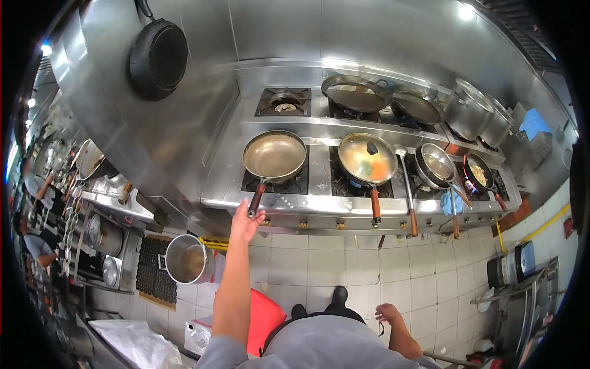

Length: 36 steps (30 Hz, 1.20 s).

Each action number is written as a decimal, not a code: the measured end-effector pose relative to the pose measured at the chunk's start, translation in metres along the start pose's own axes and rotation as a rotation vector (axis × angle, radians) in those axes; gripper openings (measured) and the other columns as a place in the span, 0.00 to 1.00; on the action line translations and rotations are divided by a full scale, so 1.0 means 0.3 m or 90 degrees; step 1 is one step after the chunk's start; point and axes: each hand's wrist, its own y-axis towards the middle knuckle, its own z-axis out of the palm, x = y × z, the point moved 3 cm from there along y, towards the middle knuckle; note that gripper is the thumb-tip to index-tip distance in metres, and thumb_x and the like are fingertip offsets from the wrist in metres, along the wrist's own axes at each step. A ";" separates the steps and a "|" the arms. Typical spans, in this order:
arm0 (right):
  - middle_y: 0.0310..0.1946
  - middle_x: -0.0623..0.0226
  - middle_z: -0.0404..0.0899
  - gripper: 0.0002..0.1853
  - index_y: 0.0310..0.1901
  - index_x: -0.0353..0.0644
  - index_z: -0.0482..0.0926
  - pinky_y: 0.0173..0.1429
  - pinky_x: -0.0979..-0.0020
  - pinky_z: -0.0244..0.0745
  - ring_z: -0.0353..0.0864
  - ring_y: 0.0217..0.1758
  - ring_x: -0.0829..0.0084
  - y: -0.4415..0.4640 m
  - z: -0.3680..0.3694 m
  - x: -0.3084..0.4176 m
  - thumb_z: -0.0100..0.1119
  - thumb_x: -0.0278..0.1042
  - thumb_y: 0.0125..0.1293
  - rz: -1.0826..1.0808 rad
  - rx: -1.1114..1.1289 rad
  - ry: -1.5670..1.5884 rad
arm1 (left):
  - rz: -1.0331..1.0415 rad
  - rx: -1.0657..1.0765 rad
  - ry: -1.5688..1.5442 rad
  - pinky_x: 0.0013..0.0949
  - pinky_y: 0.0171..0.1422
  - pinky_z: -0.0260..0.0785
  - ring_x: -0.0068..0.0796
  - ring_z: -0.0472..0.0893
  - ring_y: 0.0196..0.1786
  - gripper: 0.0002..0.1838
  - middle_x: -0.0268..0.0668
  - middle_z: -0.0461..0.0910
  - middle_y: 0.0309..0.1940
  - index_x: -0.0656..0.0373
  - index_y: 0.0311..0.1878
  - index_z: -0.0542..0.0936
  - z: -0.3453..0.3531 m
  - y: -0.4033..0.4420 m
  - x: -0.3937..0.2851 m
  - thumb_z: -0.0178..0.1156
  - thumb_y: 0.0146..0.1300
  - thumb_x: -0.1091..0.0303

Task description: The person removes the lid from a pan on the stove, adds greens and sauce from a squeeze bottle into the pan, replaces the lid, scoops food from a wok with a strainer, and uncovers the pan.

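Note:
My left hand (244,224) is at the end of a wok's dark wooden handle (257,198). Its thumb and fingers are spread on either side of the handle tip, not wrapped round it; whether they touch it I cannot tell. That wok (275,156) is bare inside and sits on the front left burner. Low by my side hangs my right hand (387,313), fingers loosely curled and apart, with no object visible in it. Nearby on the stove, a pan with a glass lid (362,161) shows orange and green food through the glass.
A long-handled ladle (407,190), stacked strainers (437,165) and a small pan of food (479,172) are farther right. Large pans (355,95) and tall pots (468,109) stand behind. A metal pot (186,259) and a red bag (265,317) are on the floor side; people work far left.

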 end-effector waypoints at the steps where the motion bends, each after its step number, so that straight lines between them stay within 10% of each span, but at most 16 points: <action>1: 0.33 0.62 0.79 0.12 0.43 0.40 0.73 0.28 0.71 0.75 0.79 0.26 0.70 0.010 0.017 0.033 0.55 0.35 0.59 -0.019 0.018 -0.020 | -0.004 0.005 0.002 0.34 0.39 0.72 0.37 0.76 0.37 0.21 0.44 0.74 0.41 0.55 0.54 0.63 0.004 0.020 0.014 0.54 0.62 0.57; 10: 0.34 0.65 0.79 0.13 0.44 0.42 0.73 0.29 0.73 0.74 0.79 0.30 0.72 -0.001 -0.013 0.203 0.55 0.37 0.59 -0.156 0.028 -0.009 | 0.025 -0.047 -0.014 0.27 0.28 0.69 0.29 0.72 0.28 0.20 0.43 0.74 0.37 0.57 0.53 0.66 0.067 0.068 0.071 0.51 0.56 0.79; 21: 0.36 0.63 0.79 0.15 0.43 0.41 0.74 0.30 0.70 0.76 0.80 0.30 0.70 0.006 -0.063 -0.020 0.55 0.40 0.58 -0.003 -0.010 -0.046 | -0.117 -0.008 0.069 0.44 0.55 0.65 0.37 0.71 0.49 0.34 0.45 0.60 0.61 0.57 0.65 0.56 -0.345 -0.122 0.438 0.49 0.63 0.46; 24: 0.36 0.63 0.79 0.15 0.44 0.42 0.75 0.31 0.71 0.76 0.80 0.30 0.71 0.001 -0.030 -0.014 0.55 0.40 0.58 0.001 0.000 -0.050 | -0.239 0.011 0.297 0.40 0.45 0.69 0.34 0.74 0.40 0.19 0.39 0.75 0.40 0.58 0.52 0.72 -0.684 -0.328 0.829 0.48 0.64 0.56; 25: 0.36 0.63 0.79 0.15 0.44 0.42 0.75 0.31 0.71 0.76 0.80 0.30 0.71 0.004 -0.020 -0.009 0.55 0.40 0.58 -0.005 0.004 -0.044 | -0.252 0.041 0.630 0.40 0.47 0.69 0.35 0.74 0.43 0.20 0.40 0.75 0.43 0.58 0.51 0.73 -0.693 -0.449 0.884 0.49 0.63 0.55; 30: 0.35 0.64 0.79 0.14 0.42 0.43 0.75 0.31 0.71 0.75 0.80 0.30 0.72 0.016 0.012 0.021 0.56 0.40 0.57 -0.040 0.008 -0.030 | -0.219 0.250 1.048 0.37 0.46 0.70 0.34 0.77 0.41 0.21 0.43 0.77 0.43 0.59 0.54 0.72 -0.752 -0.622 0.881 0.53 0.60 0.59; 36: 0.34 0.64 0.79 0.15 0.41 0.42 0.75 0.31 0.72 0.75 0.80 0.30 0.72 0.044 0.052 0.114 0.58 0.42 0.57 -0.061 0.035 -0.086 | -0.251 -0.004 0.572 0.32 0.22 0.70 0.29 0.76 0.19 0.12 0.39 0.76 0.19 0.60 0.45 0.76 -0.924 -0.480 0.720 0.55 0.57 0.68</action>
